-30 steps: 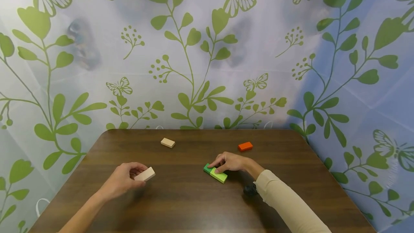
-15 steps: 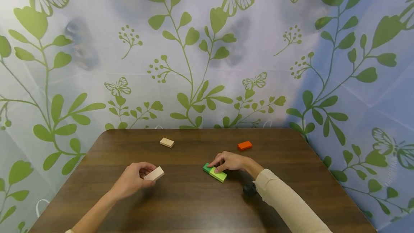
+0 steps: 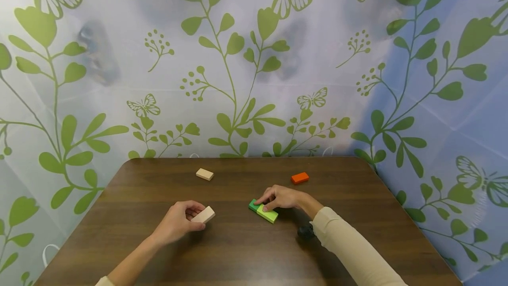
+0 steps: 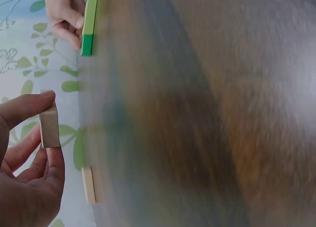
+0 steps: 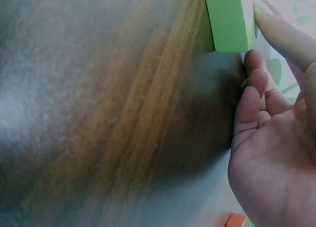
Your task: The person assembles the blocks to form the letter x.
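Note:
In the head view, my left hand [image 3: 174,224] grips a pale wooden block [image 3: 203,215] between thumb and fingers, tilted and raised over the table. The left wrist view has that same wooden block [image 4: 49,128] pinched with its narrow end showing. To the right, a dark green block [image 3: 252,205] and a light green block [image 3: 269,216] lie end to end on the table. My right hand [image 3: 285,197] rests on this pair, index finger on the dark one, thumb on the light one. Its other fingers are curled beside the light green block [image 5: 228,24] in the right wrist view.
Another pale wooden block [image 3: 204,174] lies at the back left of the brown table [image 3: 246,259], and an orange-red block [image 3: 300,178] at the back right. A small black object [image 3: 305,232] shows by the right sleeve. Behind the table hangs a leaf-patterned cloth [image 3: 222,78].
My left hand has moved rightward with the pale wooden block, bringing it closer to the green pair. The right hand stays in place on the green blocks.

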A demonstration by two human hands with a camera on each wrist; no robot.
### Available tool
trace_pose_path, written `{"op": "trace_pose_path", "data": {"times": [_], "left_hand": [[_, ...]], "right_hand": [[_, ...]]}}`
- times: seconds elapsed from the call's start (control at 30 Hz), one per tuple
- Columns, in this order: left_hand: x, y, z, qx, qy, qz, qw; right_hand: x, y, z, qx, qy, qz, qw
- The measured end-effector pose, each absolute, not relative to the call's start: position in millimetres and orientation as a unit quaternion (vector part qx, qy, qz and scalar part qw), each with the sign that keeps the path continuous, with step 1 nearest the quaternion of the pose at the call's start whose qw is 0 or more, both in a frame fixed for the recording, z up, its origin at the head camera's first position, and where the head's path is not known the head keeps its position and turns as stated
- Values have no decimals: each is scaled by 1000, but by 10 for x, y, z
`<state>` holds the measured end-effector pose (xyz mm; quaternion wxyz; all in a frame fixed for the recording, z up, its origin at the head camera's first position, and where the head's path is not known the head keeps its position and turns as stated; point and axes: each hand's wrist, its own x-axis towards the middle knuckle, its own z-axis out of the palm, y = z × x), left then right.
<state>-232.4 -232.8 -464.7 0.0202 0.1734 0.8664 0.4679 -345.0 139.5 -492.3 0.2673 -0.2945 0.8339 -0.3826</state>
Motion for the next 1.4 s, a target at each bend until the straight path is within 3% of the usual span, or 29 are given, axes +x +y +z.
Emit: {"op": "trace_pose_path", "data": {"times": [0.43, 0.83, 1.4], "left_hand": [[-2335, -1951, -4710, 124, 856, 500, 50], [-2400, -1716, -4784, 134, 867, 479, 40], [-2457, -1293, -4875, 129, 864, 482, 69]], "right_hand": [[-3458, 1370, -4888, -300, 834, -377, 270], [-3472, 1339, -4912, -306, 831, -378, 270], [-3460, 1383, -4926, -302, 834, -378, 265]]}}
